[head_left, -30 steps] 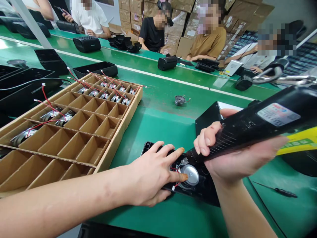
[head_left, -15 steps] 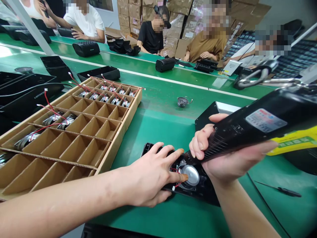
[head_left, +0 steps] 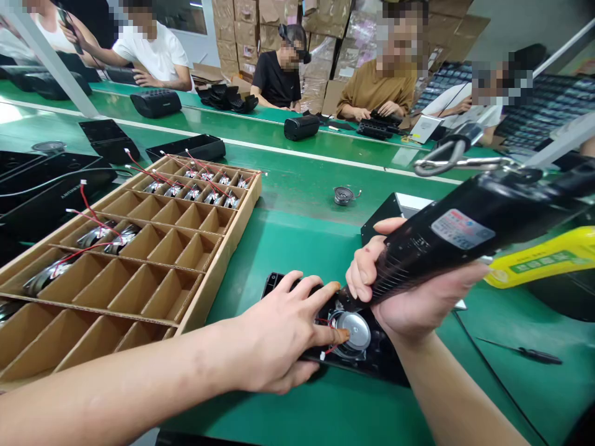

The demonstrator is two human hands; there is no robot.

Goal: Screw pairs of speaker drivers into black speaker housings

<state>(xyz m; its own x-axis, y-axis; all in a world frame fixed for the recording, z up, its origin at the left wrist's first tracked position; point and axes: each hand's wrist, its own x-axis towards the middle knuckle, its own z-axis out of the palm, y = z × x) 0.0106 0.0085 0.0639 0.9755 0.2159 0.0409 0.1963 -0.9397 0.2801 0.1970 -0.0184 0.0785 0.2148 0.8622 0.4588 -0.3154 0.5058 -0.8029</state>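
Observation:
My left hand (head_left: 279, 334) spans a black plastic housing panel (head_left: 388, 358), its fingers spread over the top and the thumb at the near edge. The index fingertip presses on a round silver-backed speaker (head_left: 357, 328) with red wires, seated in the panel. My right hand (head_left: 411, 306) is wrapped around a black electric screwdriver (head_left: 493, 201), which slants down to the left and hangs from a metal hook (head_left: 460, 162). Its tip reaches the panel at the speaker's upper edge; my fingers partly hide the contact.
A divided cardboard tray (head_left: 224, 260) at left holds several wired speakers. Another speaker (head_left: 344, 196) lies beyond the panel, near a black box (head_left: 382, 214). At right are a yellow-green object (head_left: 548, 257), a thin screwdriver (head_left: 539, 355) and a black cable (head_left: 502, 379). Co-workers sit across the green table.
The electric screwdriver and my right hand have shifted slightly left, with the screwdriver's rear end a little lower and nearer. My left hand stays on the panel and speaker. The view shifts slightly.

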